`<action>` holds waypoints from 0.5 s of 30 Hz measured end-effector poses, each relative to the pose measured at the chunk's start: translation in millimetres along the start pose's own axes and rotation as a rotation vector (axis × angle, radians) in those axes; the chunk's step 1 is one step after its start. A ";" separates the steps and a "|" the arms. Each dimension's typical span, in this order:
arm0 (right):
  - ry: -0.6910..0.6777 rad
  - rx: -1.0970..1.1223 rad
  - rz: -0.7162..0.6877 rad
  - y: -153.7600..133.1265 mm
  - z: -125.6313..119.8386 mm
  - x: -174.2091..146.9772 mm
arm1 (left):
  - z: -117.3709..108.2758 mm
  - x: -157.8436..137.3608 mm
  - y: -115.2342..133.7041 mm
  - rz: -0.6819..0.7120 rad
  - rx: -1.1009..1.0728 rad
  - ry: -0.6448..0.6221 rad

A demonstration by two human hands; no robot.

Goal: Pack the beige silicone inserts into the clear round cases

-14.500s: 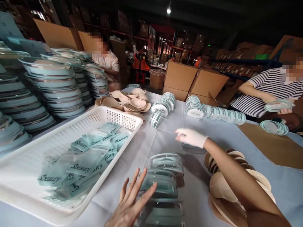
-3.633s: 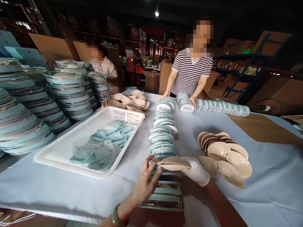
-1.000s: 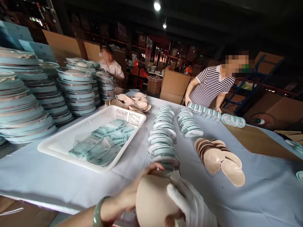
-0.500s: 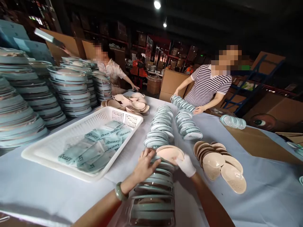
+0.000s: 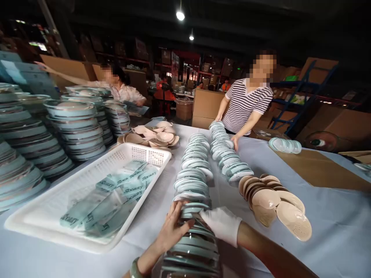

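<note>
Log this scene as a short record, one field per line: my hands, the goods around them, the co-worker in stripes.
Left hand: bare, fingers on the near row of packs, bangle at the wrist
Right hand: white-gloved, at that row's right side; grip unclear
Left of row: white basket holding printed bags
Right of row: overlapping beige cups
Co-worker: striped shirt, both hands at a second row of packs

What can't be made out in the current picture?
All in the head view:
Right hand: most fingertips, and whether they grip anything, hidden by the glove's back.
Row of pale-blue cases: near end, cut off by the bottom edge.
Bracelet: lower part, cut off by the bottom edge.
Printed packets: lower ones, covered by upper ones.
</note>
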State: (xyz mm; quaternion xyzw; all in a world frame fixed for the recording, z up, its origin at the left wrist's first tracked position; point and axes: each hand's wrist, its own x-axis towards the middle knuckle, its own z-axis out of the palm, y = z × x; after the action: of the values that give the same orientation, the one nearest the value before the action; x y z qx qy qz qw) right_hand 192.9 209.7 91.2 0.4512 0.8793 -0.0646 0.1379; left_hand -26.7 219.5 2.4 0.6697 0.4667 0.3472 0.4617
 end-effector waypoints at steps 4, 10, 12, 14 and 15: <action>0.000 -0.087 0.090 -20.4 -1.0 -21.0 | -0.2 -3.6 -10.6 0.000 0.009 -0.044; 0.275 0.079 0.104 1.8 24.0 -45.0 | -4.3 -5.5 -19.7 0.007 0.069 -0.077; 0.462 0.166 0.303 37.8 19.5 -76.6 | -5.3 -5.2 -24.2 -0.019 0.061 -0.090; 0.715 0.145 0.647 71.4 5.2 -113.0 | -4.8 -4.4 -28.3 -0.041 0.064 -0.101; 0.783 0.126 0.728 83.2 -3.4 -129.1 | -3.9 -4.1 -29.6 -0.042 0.067 -0.103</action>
State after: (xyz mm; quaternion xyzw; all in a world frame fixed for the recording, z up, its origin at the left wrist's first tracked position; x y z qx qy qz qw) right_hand 331.3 159.0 134.2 0.7246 0.6461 0.1081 -0.2142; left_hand -40.6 220.9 -24.3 0.6918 0.4676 0.2866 0.4697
